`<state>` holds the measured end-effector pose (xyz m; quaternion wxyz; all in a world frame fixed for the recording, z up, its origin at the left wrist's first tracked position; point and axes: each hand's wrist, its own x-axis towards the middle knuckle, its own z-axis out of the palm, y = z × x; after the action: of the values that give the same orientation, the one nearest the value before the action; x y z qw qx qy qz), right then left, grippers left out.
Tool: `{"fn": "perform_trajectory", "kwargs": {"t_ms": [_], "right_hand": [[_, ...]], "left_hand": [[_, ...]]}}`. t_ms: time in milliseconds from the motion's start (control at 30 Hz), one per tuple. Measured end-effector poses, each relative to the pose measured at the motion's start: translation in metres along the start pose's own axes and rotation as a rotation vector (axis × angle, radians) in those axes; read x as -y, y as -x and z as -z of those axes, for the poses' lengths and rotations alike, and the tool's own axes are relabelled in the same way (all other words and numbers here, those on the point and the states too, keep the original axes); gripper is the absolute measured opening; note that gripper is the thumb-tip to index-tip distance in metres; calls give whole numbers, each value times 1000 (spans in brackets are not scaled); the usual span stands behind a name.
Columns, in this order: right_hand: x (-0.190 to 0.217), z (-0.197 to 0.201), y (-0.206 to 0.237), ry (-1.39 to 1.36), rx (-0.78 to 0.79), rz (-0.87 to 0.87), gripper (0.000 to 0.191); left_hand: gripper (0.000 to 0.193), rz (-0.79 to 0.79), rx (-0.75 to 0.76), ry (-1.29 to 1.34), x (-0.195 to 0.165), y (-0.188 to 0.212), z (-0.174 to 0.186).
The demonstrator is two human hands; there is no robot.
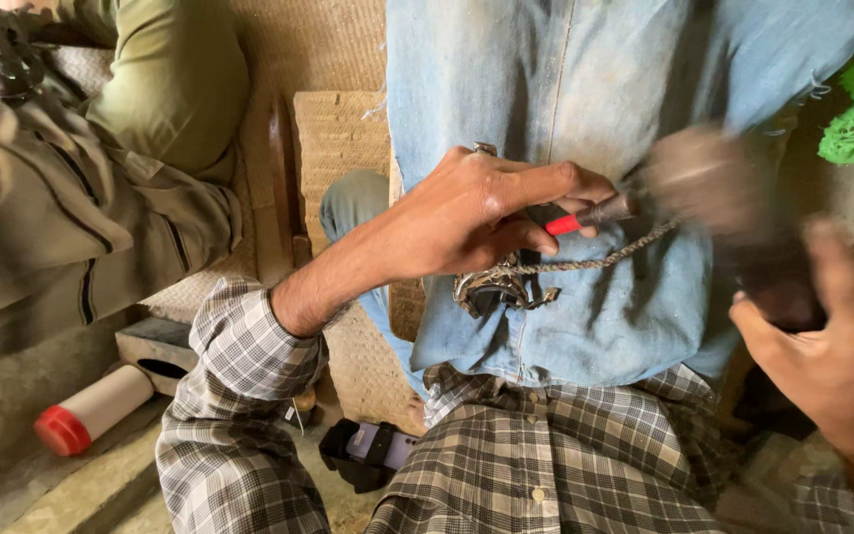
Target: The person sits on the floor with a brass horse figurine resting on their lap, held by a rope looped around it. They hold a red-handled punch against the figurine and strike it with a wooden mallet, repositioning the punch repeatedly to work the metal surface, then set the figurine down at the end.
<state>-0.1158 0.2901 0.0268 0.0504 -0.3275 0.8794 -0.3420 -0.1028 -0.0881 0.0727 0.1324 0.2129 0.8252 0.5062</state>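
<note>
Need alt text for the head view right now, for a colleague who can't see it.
The left hand steadies a red-tipped tool on a chain and metal piece over blue denim cloth; the right hand swings a blurred, dark-handled mallet.

A single head-mounted camera supplies the only view. It looks steeply downward from the wearer's head onto the lap, at close range. The checked shirt front [546,455] fills the lower centre of the frame. The blue cloth [595,89] over the lap runs to the top edge. The floor [81,485] shows at lower left.
</note>
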Motion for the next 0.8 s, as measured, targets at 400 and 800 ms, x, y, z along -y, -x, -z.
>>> {"fn": "perform_trajectory", "kwargs": {"t_ms": [400, 800], "right_hand": [[2, -5, 1, 31, 23, -75, 72], [7, -4, -2, 86, -11, 61, 72]], "left_hand": [[49, -24, -8, -34, -2, -1, 1], [51, -56, -32, -42, -2, 0, 1]]}}
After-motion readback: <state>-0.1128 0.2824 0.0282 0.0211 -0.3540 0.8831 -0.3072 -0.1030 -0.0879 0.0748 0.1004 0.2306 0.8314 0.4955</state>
